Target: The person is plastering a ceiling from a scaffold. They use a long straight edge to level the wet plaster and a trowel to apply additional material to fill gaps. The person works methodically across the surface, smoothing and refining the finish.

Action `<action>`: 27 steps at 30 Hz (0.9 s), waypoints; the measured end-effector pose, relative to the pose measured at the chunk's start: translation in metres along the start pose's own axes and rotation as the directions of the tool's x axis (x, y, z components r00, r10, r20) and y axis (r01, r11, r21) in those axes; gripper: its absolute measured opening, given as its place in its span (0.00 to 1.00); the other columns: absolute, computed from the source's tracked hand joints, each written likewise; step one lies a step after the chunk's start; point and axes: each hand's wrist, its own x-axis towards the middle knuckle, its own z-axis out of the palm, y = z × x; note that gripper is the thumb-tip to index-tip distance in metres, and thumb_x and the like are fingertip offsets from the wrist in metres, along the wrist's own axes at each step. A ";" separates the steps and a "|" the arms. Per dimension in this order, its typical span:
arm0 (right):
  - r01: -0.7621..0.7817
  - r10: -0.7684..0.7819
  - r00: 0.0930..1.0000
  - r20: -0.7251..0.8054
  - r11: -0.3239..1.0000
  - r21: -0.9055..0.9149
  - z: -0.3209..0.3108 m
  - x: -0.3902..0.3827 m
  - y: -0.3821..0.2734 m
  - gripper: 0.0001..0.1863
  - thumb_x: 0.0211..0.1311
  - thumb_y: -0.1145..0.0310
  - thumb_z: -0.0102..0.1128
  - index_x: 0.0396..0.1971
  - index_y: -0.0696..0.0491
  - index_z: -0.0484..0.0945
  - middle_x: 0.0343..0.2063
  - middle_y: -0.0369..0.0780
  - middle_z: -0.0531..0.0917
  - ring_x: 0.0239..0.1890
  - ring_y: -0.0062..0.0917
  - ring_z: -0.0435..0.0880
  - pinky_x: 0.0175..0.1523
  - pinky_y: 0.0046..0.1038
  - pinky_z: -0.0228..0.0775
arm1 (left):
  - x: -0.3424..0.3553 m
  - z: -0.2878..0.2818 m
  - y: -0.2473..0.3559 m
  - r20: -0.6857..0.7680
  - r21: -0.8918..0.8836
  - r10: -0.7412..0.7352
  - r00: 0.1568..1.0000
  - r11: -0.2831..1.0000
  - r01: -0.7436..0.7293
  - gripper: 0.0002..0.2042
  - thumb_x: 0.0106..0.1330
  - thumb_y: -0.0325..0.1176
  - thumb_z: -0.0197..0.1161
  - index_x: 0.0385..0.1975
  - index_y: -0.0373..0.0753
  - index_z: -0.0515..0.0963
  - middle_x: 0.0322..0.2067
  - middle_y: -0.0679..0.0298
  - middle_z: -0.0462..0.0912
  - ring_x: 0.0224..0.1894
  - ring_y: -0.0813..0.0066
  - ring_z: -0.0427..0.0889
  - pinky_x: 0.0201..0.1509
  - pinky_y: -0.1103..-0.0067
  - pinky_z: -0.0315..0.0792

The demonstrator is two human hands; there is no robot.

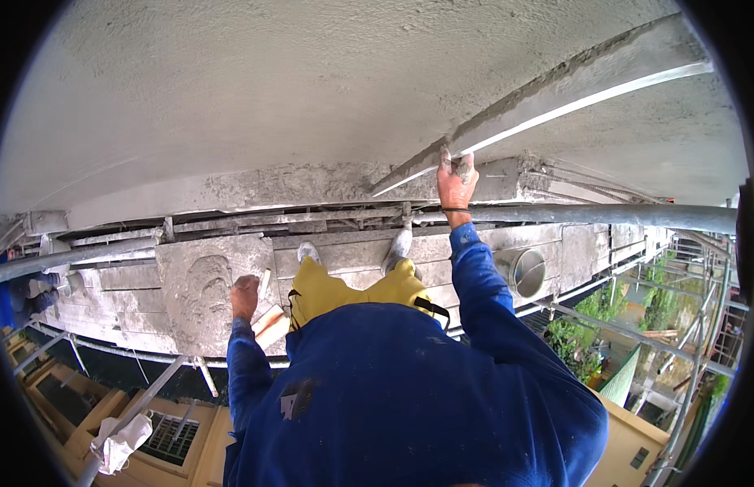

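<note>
In the head view, the person is standing on scaffold planks [328, 264] close against a rough, freshly plastered wall [271, 89]. The right arm, in a blue sleeve, is reaching up and forward, nearly straight. The right hand [456, 183] is gripping the lower part of a long metal straightedge [547, 101], fingers curled over its edge and smeared with plaster. The straightedge is lying flat against the wall, slanting from just left of the hand up to the right, with a band of wet grey plaster along its upper side.

The left arm is hanging bent at the elbow, low beside the body. The left hand [245, 296] is clenched in a fist around the handle of a tool [267, 321], seemingly a wooden float or trowel, though most of it is hidden behind the hand and yellow trousers [344, 288].

A horizontal scaffold tube [604, 215] is running just below the right hand. A grey bucket [523, 272] is lying on its side on the planks to the right. A white cloth [121, 442] is hanging on a lower rail at the bottom left.
</note>
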 end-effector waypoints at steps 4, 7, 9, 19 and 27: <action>0.000 -0.006 0.996 -0.087 0.997 -0.074 0.000 -0.006 0.044 0.21 0.61 0.53 0.65 0.37 0.58 0.74 0.25 0.52 0.83 0.32 0.52 0.83 0.37 0.48 0.74 | 0.024 0.014 0.086 0.018 0.064 0.076 0.997 0.995 -0.077 0.13 0.65 0.37 0.64 0.40 0.34 0.82 0.38 0.50 0.87 0.41 0.58 0.87 0.46 0.71 0.78; 0.019 -0.024 0.997 -0.072 0.997 -0.070 -0.011 0.018 0.040 0.20 0.61 0.52 0.63 0.36 0.56 0.74 0.24 0.52 0.83 0.30 0.54 0.82 0.36 0.50 0.74 | 0.024 0.034 0.108 0.050 0.043 0.172 0.984 0.984 -0.174 0.12 0.63 0.36 0.65 0.39 0.34 0.83 0.37 0.49 0.87 0.40 0.57 0.87 0.44 0.70 0.79; -0.024 0.028 0.998 -0.060 0.997 0.067 -0.028 0.012 0.038 0.22 0.61 0.51 0.64 0.36 0.57 0.74 0.24 0.52 0.83 0.30 0.54 0.82 0.38 0.51 0.74 | 0.021 0.055 0.125 0.066 0.093 0.290 0.955 0.951 -0.295 0.12 0.63 0.36 0.65 0.38 0.33 0.82 0.37 0.49 0.86 0.40 0.55 0.87 0.45 0.69 0.79; 0.196 -0.190 0.973 0.132 0.980 -0.028 -0.055 0.021 0.067 0.21 0.58 0.50 0.64 0.34 0.54 0.75 0.19 0.49 0.83 0.23 0.50 0.83 0.29 0.48 0.75 | -0.019 0.246 0.370 0.061 0.065 0.613 0.788 0.785 -0.616 0.34 0.56 0.54 0.71 0.50 0.31 0.70 0.42 0.42 0.81 0.42 0.41 0.82 0.46 0.58 0.77; 0.717 -0.736 0.672 0.077 0.674 0.178 -0.140 0.038 -0.011 0.23 0.59 0.45 0.63 0.30 0.53 0.74 0.20 0.43 0.82 0.25 0.39 0.84 0.28 0.39 0.73 | -0.040 0.258 0.458 -0.284 -0.121 0.400 0.871 0.887 -0.446 0.28 0.56 0.45 0.71 0.47 0.31 0.69 0.41 0.43 0.78 0.42 0.39 0.80 0.44 0.55 0.74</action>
